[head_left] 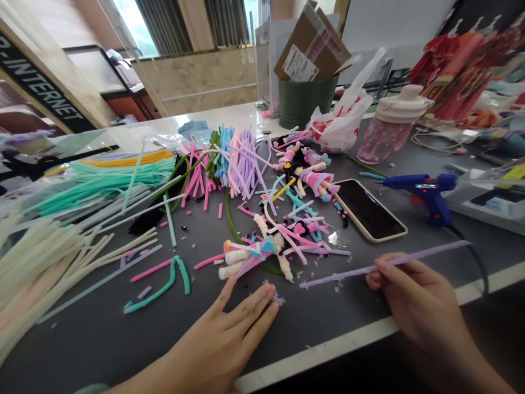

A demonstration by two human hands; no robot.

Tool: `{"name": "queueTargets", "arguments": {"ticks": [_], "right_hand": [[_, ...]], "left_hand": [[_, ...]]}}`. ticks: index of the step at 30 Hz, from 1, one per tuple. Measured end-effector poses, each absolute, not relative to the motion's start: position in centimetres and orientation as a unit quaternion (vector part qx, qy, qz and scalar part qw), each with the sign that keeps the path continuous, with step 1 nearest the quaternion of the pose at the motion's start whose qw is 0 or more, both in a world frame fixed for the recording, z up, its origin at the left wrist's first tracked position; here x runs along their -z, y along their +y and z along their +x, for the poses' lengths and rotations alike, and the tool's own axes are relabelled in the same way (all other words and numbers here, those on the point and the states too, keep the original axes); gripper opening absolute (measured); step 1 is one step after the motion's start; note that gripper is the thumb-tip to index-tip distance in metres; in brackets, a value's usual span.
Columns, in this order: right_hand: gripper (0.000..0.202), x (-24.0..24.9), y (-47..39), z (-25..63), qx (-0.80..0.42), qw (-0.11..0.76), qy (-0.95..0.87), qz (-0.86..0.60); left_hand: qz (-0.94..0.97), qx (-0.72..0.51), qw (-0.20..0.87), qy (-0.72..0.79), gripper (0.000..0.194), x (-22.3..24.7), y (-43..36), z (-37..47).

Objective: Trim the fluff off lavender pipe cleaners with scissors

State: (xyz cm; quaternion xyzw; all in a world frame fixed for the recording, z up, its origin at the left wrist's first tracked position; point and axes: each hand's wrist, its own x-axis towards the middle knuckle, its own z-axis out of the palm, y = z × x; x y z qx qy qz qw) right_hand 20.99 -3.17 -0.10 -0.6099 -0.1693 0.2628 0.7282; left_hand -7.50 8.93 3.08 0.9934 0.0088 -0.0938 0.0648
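My right hand (410, 284) pinches a long light purple pipe cleaner (353, 272) near its middle, its left end just over the dark tabletop (164, 350). Palm down, my left hand (229, 328) lies on the table with its fingers spread, the fingertips beside a small purple fuzzy scrap (279, 299). Just beyond those fingertips lies a cream figure with blue and pink parts (262, 249). Cut pink, purple and teal pieces (305, 227) are scattered past it. A bent teal pipe cleaner (164, 287) rests to the left of my left hand.
A phone (371, 210) and a blue glue gun (430, 191) with a cord lie at the right. Farther back stand a pink bottle (388, 128), a plastic bag (340, 126) and a green bin (305, 101). Small dolls (315, 180) and pipe cleaner bundles (246, 164) lie mid-table, more bundles (102, 183) left.
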Motion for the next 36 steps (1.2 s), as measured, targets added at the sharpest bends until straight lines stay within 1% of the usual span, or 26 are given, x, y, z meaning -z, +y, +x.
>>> {"name": "queueTargets", "arguments": {"ticks": [4, 7, 11, 14, 16, 18, 19, 20, 24, 28, 32, 36], "right_hand": [[0.034, 0.1, -3.1, 21.0, -0.261, 0.730, -0.173, -0.607], [0.034, 0.1, -3.0, 21.1, -0.262, 0.731, -0.178, -0.604], [0.033, 0.2, -3.1, 21.1, -0.262, 0.733, -0.182, -0.601], [0.032, 0.2, -3.1, 21.1, -0.257, 0.734, -0.187, -0.600], [0.033, 0.1, -3.1, 21.0, -0.255, 0.735, -0.189, -0.599], [0.033, 0.0, -3.2, 20.9, -0.255, 0.735, -0.189, -0.600], [0.033, 0.0, -3.2, 20.9, -0.256, 0.735, -0.188, -0.600], [0.033, 0.0, -3.2, 20.9, -0.257, 0.734, -0.187, -0.600], [0.034, -0.1, -3.3, 20.9, -0.259, 0.733, -0.187, -0.600], [0.035, -0.1, -3.2, 20.9, -0.255, 0.734, -0.189, -0.600], [0.032, 0.1, -3.1, 20.8, -0.236, 0.745, -0.183, -0.597], [0.031, 0.5, -3.4, 20.8, -0.211, 0.756, -0.182, -0.592]], "left_hand": [[0.991, 0.106, 0.078, 0.003, 0.100, -3.3, 9.1, -7.2], [0.994, 0.090, 0.054, 0.005, 0.100, -3.4, 9.0, -7.3], [0.999, 0.033, 0.001, 0.003, 0.094, -3.2, 8.6, -7.4], [0.998, -0.041, -0.036, 0.015, 0.087, -3.1, 8.3, -7.0], [0.991, -0.118, -0.049, 0.044, 0.072, -2.9, 8.2, -6.5], [0.978, -0.189, -0.053, 0.071, 0.046, -2.6, 8.2, -6.2], [0.973, -0.213, -0.052, 0.074, 0.037, -2.4, 8.3, -6.0], [0.971, -0.223, -0.048, 0.068, 0.034, -2.2, 8.4, -5.8], [0.985, -0.172, -0.022, 0.026, 0.037, -2.5, 9.0, -5.1], [0.993, -0.093, -0.056, -0.056, 0.031, -4.0, 9.7, -3.9], [0.994, -0.024, -0.051, -0.097, 0.025, -4.7, 10.6, -2.7], [0.990, -0.020, -0.040, -0.134, 0.022, -4.5, 11.4, -1.9]]}}
